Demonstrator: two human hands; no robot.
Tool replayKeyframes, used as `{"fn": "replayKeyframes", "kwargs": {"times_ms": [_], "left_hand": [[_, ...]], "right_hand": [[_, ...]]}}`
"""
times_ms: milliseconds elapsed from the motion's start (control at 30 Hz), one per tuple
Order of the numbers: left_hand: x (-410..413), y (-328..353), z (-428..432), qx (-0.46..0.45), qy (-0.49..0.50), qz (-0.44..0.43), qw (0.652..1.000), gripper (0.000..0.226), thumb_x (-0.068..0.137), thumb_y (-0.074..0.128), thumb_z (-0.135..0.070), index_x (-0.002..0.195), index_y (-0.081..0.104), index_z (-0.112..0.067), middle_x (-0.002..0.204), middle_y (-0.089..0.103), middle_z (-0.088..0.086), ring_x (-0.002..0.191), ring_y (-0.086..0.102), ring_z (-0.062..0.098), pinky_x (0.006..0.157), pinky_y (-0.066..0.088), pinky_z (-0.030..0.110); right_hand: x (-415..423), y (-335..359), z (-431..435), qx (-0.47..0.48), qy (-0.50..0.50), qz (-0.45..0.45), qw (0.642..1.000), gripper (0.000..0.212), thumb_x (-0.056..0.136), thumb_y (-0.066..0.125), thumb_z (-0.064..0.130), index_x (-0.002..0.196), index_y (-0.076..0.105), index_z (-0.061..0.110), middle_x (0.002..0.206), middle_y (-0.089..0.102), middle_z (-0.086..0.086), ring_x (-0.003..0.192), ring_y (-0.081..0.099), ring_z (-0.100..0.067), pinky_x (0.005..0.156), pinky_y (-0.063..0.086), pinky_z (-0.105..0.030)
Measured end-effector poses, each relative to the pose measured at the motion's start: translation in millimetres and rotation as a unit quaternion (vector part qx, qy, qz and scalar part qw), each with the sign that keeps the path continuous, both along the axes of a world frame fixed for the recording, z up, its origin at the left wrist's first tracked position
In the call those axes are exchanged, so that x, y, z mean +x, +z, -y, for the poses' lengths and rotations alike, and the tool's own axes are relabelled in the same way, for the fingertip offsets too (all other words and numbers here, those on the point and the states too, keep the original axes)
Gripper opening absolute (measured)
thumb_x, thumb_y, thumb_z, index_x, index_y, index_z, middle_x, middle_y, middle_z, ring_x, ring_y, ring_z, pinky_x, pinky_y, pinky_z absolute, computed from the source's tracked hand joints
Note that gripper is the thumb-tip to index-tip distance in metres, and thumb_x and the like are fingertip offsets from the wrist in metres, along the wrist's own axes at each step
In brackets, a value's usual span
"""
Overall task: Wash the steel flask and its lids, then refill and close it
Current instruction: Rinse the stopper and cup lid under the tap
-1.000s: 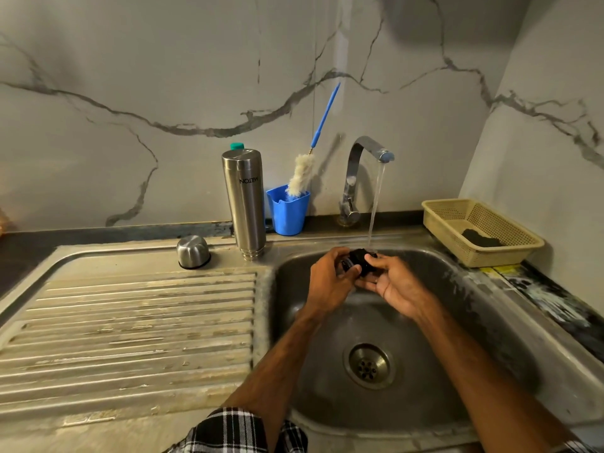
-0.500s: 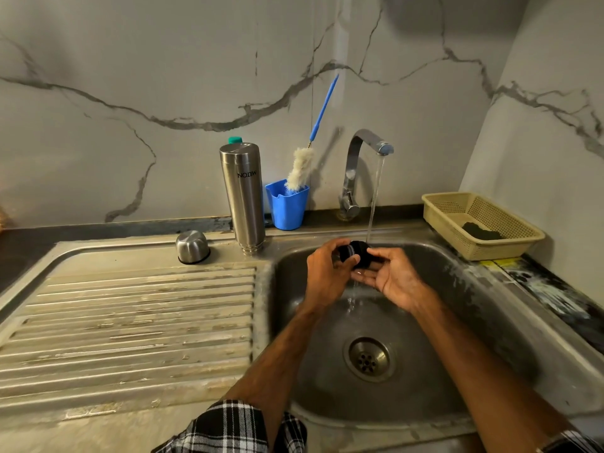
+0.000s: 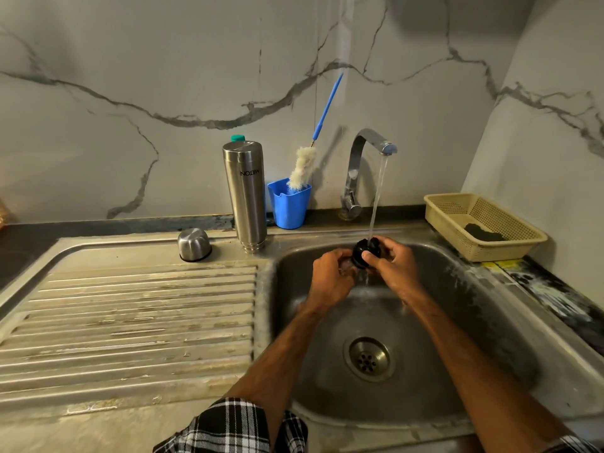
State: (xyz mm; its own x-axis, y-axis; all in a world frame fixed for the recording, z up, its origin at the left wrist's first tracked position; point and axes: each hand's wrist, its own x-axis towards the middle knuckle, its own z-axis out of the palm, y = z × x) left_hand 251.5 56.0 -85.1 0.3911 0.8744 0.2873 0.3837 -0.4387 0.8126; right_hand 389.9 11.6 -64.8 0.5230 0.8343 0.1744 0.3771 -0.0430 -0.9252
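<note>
- The right hand (image 3: 392,266) is clamped on the black inner lid (image 3: 361,253), thumb across its near face and fingers curled behind it.
- The left hand (image 3: 330,276) meets the lid from the left and below with curled fingers closed on its lower edge. The fingertips are blurred by wet.
- The lid is held above the sink basin (image 3: 474,322), near its back wall, and a thin water stream (image 3: 376,197) strikes its top.
- The stream falls from the bent tap (image 3: 359,165) behind the basin. The drain (image 3: 370,359) lies below, between the forearms.
- The steel flask (image 3: 248,197) stands upside down on the sink's back-left edge, its lettering inverted, well apart from the hands.
- A teal cap (image 3: 238,137) shows just behind the flask's top.
- The steel cup lid (image 3: 193,244) sits mouth-down on the draining board (image 3: 130,322), left of the flask.
- A blue cup (image 3: 289,207) just right of the flask holds a bottle brush (image 3: 304,168) leaning toward the tap.
- At the right, a cream basket (image 3: 510,230) holds a dark scrub pad (image 3: 483,232).
</note>
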Motion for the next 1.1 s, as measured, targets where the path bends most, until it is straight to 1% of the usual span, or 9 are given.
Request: {"fn": "replayKeyframes", "kwargs": {"times_ms": [67,133,233,367,467,767,867,967,1100], "left_hand": [[0.3,0.0,-0.2,-0.002,-0.005,-0.001,1.000,0.038,0.091,0.065,0.003,0.127,0.066,-0.010,0.121,0.072,0.003,0.112,0.066,0.011,0.092,0.050,0.014],[0.7,0.1,-0.6,-0.004,-0.003,-0.005,1.000,0.039,0.090,0.066,0.002,0.127,0.067,-0.010,0.121,0.072,0.005,0.111,0.067,0.013,0.096,0.053,0.021],[-0.3,-1.1,-1.4,-0.007,-0.004,-0.010,1.000,0.037,0.091,0.065,0.002,0.126,0.067,-0.010,0.118,0.073,0.002,0.102,0.065,0.005,0.084,0.050,0.008],[-0.2,-0.5,-0.7,-0.014,-0.004,-0.009,1.000,0.036,0.090,0.066,0.000,0.126,0.067,-0.010,0.115,0.074,0.004,0.102,0.069,0.011,0.094,0.056,0.025],[0.4,1.1,0.0,-0.013,-0.006,-0.009,1.000,0.036,0.092,0.063,0.000,0.126,0.067,-0.010,0.116,0.073,0.004,0.104,0.069,0.014,0.095,0.056,0.028],[-0.6,-1.3,0.0,-0.028,-0.010,-0.020,0.999,0.038,0.094,0.062,0.000,0.131,0.063,-0.010,0.123,0.070,0.002,0.105,0.063,0.005,0.084,0.048,0.009],[0.6,-2.0,-0.8,-0.026,-0.015,-0.020,0.999,0.039,0.094,0.061,0.001,0.130,0.063,-0.011,0.123,0.070,0.001,0.107,0.063,0.006,0.092,0.052,0.017],[1.5,-2.1,-0.2,-0.028,-0.005,-0.017,0.999,0.038,0.093,0.059,0.002,0.129,0.064,-0.009,0.124,0.070,0.004,0.110,0.065,0.012,0.088,0.049,0.015],[1.6,1.5,-3.5,-0.051,0.025,-0.001,0.998,0.043,0.092,0.059,0.002,0.133,0.063,-0.009,0.127,0.069,0.006,0.118,0.064,0.017,0.106,0.050,0.032]], "right_hand": [[-0.6,0.9,1.4,-0.011,0.005,0.021,1.000,0.053,0.087,0.074,0.011,0.137,0.057,0.012,0.133,0.063,-0.009,0.123,0.058,-0.024,0.105,0.049,-0.042],[-1.7,1.9,1.6,-0.020,0.004,0.039,0.999,0.055,0.087,0.074,0.012,0.138,0.056,0.013,0.135,0.062,-0.010,0.124,0.058,-0.024,0.104,0.048,-0.035],[-3.8,4.0,2.9,-0.012,-0.005,0.059,0.998,0.055,0.088,0.073,0.012,0.140,0.055,0.014,0.136,0.061,-0.008,0.125,0.056,-0.023,0.098,0.043,-0.027],[-7.1,6.2,6.0,-0.020,-0.002,0.089,0.996,0.056,0.088,0.073,0.012,0.141,0.053,0.013,0.138,0.059,-0.010,0.127,0.056,-0.024,0.102,0.045,-0.031],[-8.7,9.7,7.3,0.010,-0.026,0.097,0.995,0.057,0.089,0.072,0.012,0.142,0.051,0.014,0.141,0.057,-0.010,0.130,0.053,-0.025,0.099,0.042,-0.026],[-9.3,8.8,8.0,-0.019,-0.018,0.103,0.994,0.053,0.089,0.073,0.014,0.139,0.055,0.011,0.135,0.061,-0.012,0.125,0.058,-0.024,0.097,0.043,-0.026],[-10.9,9.6,7.5,-0.003,-0.034,0.103,0.994,0.053,0.090,0.072,0.015,0.139,0.055,0.011,0.136,0.060,-0.011,0.126,0.056,-0.025,0.097,0.042,-0.025],[-12.6,10.2,6.4,-0.016,-0.024,0.107,0.994,0.053,0.089,0.073,0.014,0.139,0.055,0.011,0.136,0.061,-0.012,0.125,0.057,-0.025,0.093,0.040,-0.022],[-12.0,9.2,6.4,-0.005,-0.030,0.100,0.995,0.052,0.088,0.073,0.011,0.137,0.057,0.012,0.134,0.062,-0.012,0.125,0.057,-0.025,0.096,0.042,-0.025]]}}
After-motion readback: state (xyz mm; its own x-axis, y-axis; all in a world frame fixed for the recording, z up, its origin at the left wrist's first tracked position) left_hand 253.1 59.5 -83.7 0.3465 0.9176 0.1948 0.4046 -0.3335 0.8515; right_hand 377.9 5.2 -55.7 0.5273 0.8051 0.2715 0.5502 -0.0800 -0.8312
